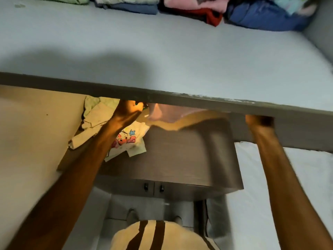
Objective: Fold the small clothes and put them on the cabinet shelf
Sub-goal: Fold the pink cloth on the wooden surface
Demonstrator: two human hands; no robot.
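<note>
Nearest the camera, at bottom centre, the person's cream top with dark stripes [158,235], blurred. Both bare forearms rise from the bottom corners toward the front edge of the grey cabinet shelf [162,51]. Left hand [127,112] sits just under that edge, fingers curled shut around the corner of a pale pink garment [165,114], which hangs smeared by motion blur to the right of the hand (its far end is hidden by the shelf edge). Right hand [259,120] is also tucked under the shelf edge, well apart from the left; fingertips are hidden, so whether it is clasping anything cannot be told. Beneath the left wrist lies a white shirt with a colourful print [129,139], and left of it a crumpled cream and pale green pile of clothes [93,114], all on the grey lower cabinet top [180,159]. Two dark door handles [154,187] show on the cabinet front below. Farther off, the shelf surface is broad and bare in the middle; along its back wall runs a row of folded clothes [180,8]: green, white on blue, pink over red, then blue at the right corner.
</note>
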